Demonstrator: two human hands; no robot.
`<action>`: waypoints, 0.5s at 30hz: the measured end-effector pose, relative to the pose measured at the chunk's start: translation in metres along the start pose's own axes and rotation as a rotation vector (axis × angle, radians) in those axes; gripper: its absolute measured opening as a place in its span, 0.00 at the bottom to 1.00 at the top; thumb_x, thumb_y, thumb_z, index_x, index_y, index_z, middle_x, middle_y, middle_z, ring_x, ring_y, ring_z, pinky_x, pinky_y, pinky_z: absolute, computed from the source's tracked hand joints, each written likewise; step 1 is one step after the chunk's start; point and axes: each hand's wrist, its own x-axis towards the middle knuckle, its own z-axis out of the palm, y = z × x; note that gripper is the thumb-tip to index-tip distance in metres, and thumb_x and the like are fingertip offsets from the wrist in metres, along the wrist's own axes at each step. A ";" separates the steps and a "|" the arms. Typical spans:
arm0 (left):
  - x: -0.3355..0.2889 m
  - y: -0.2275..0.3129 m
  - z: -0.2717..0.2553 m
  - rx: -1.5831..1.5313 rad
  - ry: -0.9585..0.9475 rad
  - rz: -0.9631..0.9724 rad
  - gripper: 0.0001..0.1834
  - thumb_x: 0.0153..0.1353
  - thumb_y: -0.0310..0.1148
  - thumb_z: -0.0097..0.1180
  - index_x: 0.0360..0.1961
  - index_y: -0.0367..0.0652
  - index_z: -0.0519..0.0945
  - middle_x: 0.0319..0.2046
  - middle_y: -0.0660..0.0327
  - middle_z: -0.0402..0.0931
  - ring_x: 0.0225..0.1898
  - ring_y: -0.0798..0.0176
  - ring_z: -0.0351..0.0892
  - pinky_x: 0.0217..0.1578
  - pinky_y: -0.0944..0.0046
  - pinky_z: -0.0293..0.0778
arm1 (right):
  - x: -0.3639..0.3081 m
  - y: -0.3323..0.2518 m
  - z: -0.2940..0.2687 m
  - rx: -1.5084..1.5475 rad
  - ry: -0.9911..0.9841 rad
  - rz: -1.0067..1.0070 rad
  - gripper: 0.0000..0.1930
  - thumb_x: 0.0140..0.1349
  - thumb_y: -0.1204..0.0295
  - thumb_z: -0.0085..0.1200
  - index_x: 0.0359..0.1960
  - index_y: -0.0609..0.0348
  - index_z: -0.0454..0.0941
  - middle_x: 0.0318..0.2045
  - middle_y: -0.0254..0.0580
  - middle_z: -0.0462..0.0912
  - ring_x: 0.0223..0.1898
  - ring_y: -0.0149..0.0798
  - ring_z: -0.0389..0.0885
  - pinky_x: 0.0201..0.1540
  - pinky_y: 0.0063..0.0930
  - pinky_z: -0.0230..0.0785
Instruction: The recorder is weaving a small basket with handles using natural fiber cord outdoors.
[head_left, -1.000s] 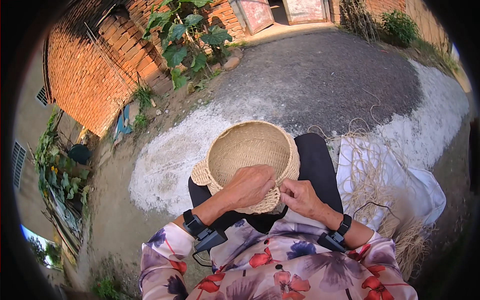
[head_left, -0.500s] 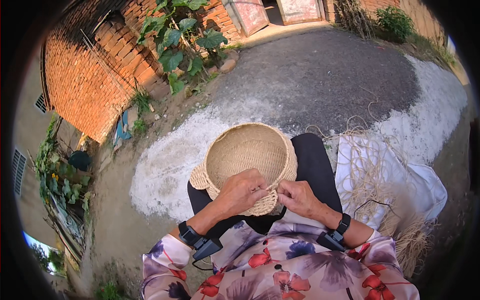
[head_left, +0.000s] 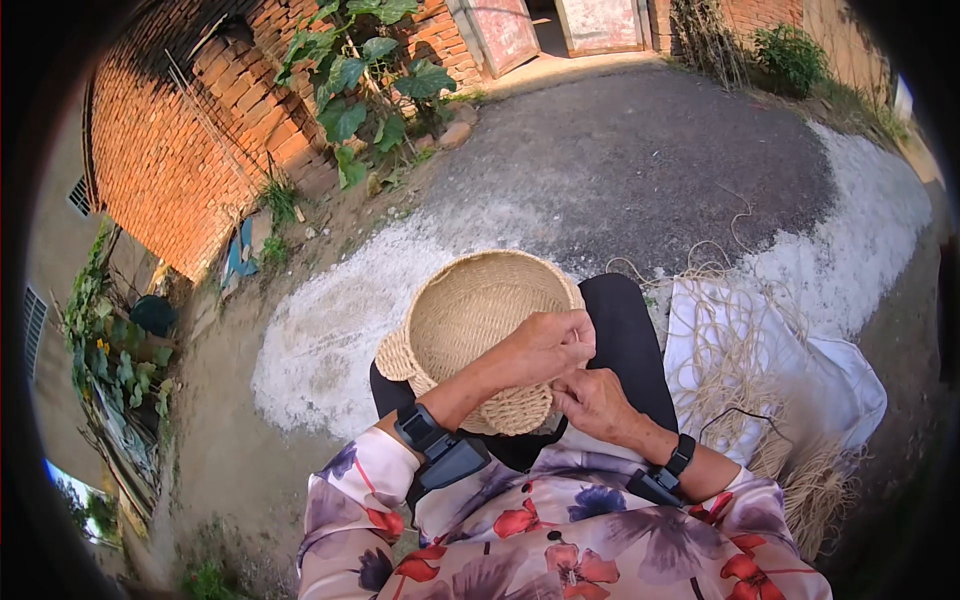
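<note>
A round woven straw basket [head_left: 490, 285] rests tilted on my lap, its opening facing up. A woven ear-like handle [head_left: 396, 357] sticks out on its left, and a second woven handle [head_left: 517, 411] on the near side. My left hand [head_left: 553, 346] reaches across the opening to the right rim, its thumb and fingers pinched together; what they pinch is too small to make out. Just below it, my right hand [head_left: 602, 404] closes its fingers on the basket's edge beside the near handle.
To the right, loose straw cord [head_left: 735, 350] lies tangled over a white sack [head_left: 845, 370]. Dark and whitish ground [head_left: 650, 150] spreads ahead. A leafy plant [head_left: 365, 90], a brick wall [head_left: 170, 170] and an open doorway stand farther off.
My left hand has moved right and up from the near handle, over the basket's right rim. My right hand stays nearly in place at the edge.
</note>
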 end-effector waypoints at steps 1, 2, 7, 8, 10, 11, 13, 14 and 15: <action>0.003 -0.001 -0.004 -0.140 -0.036 -0.101 0.08 0.61 0.34 0.55 0.37 0.41 0.76 0.21 0.66 0.72 0.25 0.69 0.72 0.26 0.64 0.69 | -0.001 -0.002 -0.005 -0.044 -0.015 0.045 0.07 0.55 0.69 0.54 0.26 0.58 0.72 0.19 0.51 0.77 0.24 0.53 0.79 0.27 0.45 0.70; 0.001 -0.002 -0.009 -0.124 -0.040 -0.130 0.08 0.61 0.34 0.55 0.37 0.41 0.76 0.21 0.66 0.72 0.25 0.69 0.72 0.26 0.64 0.69 | -0.003 -0.002 -0.013 -0.040 0.013 0.029 0.07 0.55 0.69 0.54 0.26 0.58 0.72 0.19 0.51 0.77 0.24 0.53 0.79 0.27 0.45 0.70; -0.044 -0.021 -0.035 -0.090 0.103 -0.228 0.12 0.61 0.38 0.59 0.40 0.42 0.79 0.27 0.71 0.73 0.30 0.77 0.68 0.29 0.73 0.66 | -0.008 -0.006 -0.042 -0.162 -0.021 0.224 0.08 0.55 0.69 0.54 0.27 0.60 0.71 0.22 0.49 0.77 0.26 0.53 0.78 0.29 0.46 0.68; -0.051 -0.024 -0.033 -0.100 0.104 -0.230 0.12 0.61 0.38 0.59 0.40 0.42 0.79 0.27 0.71 0.73 0.30 0.77 0.68 0.29 0.73 0.66 | -0.007 -0.009 -0.042 -0.136 -0.052 0.216 0.08 0.55 0.69 0.54 0.29 0.60 0.72 0.25 0.49 0.77 0.29 0.52 0.78 0.33 0.45 0.68; -0.066 -0.030 -0.025 -0.174 0.014 -0.297 0.12 0.63 0.38 0.58 0.42 0.41 0.79 0.27 0.71 0.73 0.30 0.77 0.68 0.31 0.75 0.65 | 0.002 -0.013 -0.042 -0.112 0.019 0.058 0.08 0.55 0.68 0.55 0.32 0.59 0.72 0.28 0.49 0.76 0.33 0.51 0.77 0.36 0.44 0.67; -0.074 -0.032 -0.021 -0.193 0.042 -0.292 0.11 0.65 0.36 0.54 0.43 0.40 0.79 0.29 0.70 0.74 0.31 0.77 0.69 0.32 0.75 0.67 | 0.006 -0.017 -0.041 -0.080 0.065 -0.040 0.10 0.55 0.68 0.56 0.34 0.58 0.73 0.32 0.48 0.75 0.37 0.50 0.76 0.40 0.43 0.65; -0.081 -0.040 -0.015 -0.317 0.152 -0.333 0.11 0.66 0.35 0.53 0.43 0.40 0.78 0.29 0.70 0.74 0.31 0.77 0.69 0.33 0.74 0.67 | 0.017 -0.023 -0.038 -0.067 0.061 -0.095 0.10 0.54 0.68 0.56 0.36 0.58 0.73 0.33 0.47 0.74 0.39 0.49 0.74 0.41 0.42 0.64; -0.083 -0.044 -0.013 -0.438 0.252 -0.356 0.11 0.66 0.34 0.52 0.44 0.39 0.78 0.29 0.70 0.74 0.31 0.76 0.69 0.33 0.74 0.68 | 0.024 -0.026 -0.035 -0.064 0.057 -0.100 0.11 0.54 0.67 0.57 0.38 0.57 0.74 0.34 0.46 0.73 0.40 0.48 0.72 0.43 0.41 0.62; -0.084 -0.048 -0.012 -0.455 0.254 -0.364 0.11 0.66 0.34 0.52 0.44 0.39 0.78 0.29 0.70 0.74 0.31 0.76 0.69 0.33 0.74 0.68 | 0.031 -0.029 -0.030 -0.064 0.046 -0.105 0.11 0.54 0.67 0.57 0.38 0.57 0.74 0.34 0.46 0.73 0.40 0.48 0.72 0.43 0.41 0.62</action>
